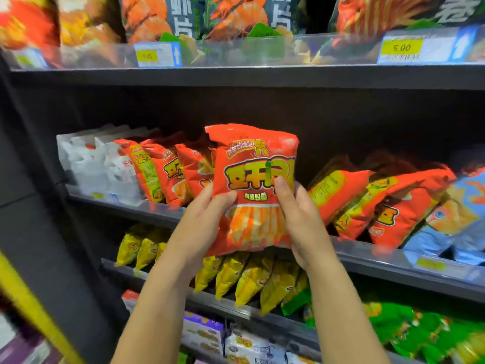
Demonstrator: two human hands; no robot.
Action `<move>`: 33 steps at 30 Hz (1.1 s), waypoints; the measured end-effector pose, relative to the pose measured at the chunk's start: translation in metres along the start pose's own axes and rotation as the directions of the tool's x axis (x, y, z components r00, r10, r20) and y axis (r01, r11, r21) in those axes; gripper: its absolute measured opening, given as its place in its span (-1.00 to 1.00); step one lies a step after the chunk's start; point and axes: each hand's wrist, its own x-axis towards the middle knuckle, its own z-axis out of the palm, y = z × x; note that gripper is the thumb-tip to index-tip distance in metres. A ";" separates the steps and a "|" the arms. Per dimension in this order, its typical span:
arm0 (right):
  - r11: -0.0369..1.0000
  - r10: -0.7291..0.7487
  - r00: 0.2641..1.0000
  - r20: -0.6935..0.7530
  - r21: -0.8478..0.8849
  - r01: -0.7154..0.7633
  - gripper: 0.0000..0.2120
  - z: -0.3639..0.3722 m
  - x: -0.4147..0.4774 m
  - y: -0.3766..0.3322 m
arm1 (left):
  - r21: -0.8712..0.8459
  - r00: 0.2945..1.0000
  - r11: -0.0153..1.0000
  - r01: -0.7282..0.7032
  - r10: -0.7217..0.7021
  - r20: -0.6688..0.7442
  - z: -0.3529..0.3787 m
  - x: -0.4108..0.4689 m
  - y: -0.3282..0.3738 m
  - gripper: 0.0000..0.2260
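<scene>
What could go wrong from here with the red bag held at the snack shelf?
1. The left hand and right hand have their grip only on the lower half of the red bag. Its top is free, so it might slip or get crushed.
2. The leaning bags to its right tilt steeply. Pushing the red bag in beside them could tip them over the shelf edge.

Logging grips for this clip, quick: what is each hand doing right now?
Left hand: holds the red snack bag by its lower left edge.
Right hand: holds the same bag by its lower right edge, thumb on the front.
</scene>
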 end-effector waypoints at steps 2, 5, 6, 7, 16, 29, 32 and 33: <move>0.993 0.040 0.999 0.020 0.109 -0.042 -0.35 0.014 -0.006 0.005 | 0.027 0.998 1.000 0.015 -0.017 0.067 -0.010 -0.008 0.003 -0.76; 0.957 0.135 0.991 0.018 0.255 -0.135 -0.48 0.028 -0.014 0.014 | 0.048 0.996 0.997 0.055 -0.058 0.063 -0.028 -0.012 0.008 -0.51; 0.927 0.188 0.982 0.024 0.325 -0.186 -0.52 0.031 -0.016 0.019 | 0.020 0.996 0.997 0.075 -0.076 0.042 -0.036 -0.012 0.007 -0.43; 0.889 0.241 0.970 0.040 0.392 -0.237 -0.54 0.034 -0.018 0.024 | -0.012 0.997 0.997 0.071 -0.071 0.024 -0.044 -0.014 0.005 -0.37; 0.793 0.366 0.927 0.085 0.493 -0.358 -0.38 0.037 -0.033 0.050 | -0.216 0.996 0.973 0.080 -0.088 -0.027 -0.073 -0.034 0.001 -0.39; 0.976 0.179 0.984 -0.023 0.132 -0.174 -0.51 0.051 -0.043 0.027 | 0.223 0.995 0.971 0.088 -0.094 0.020 -0.038 -0.032 -0.004 -0.35; 0.967 0.201 0.979 0.017 0.156 -0.201 -0.41 0.045 -0.044 0.025 | 0.183 0.990 0.976 0.118 -0.103 -0.091 -0.037 -0.027 -0.014 -0.43; 0.969 0.199 0.980 0.023 0.147 -0.200 -0.41 0.042 -0.045 0.025 | 0.097 0.986 0.985 0.145 -0.136 -0.096 -0.038 -0.027 -0.014 -0.48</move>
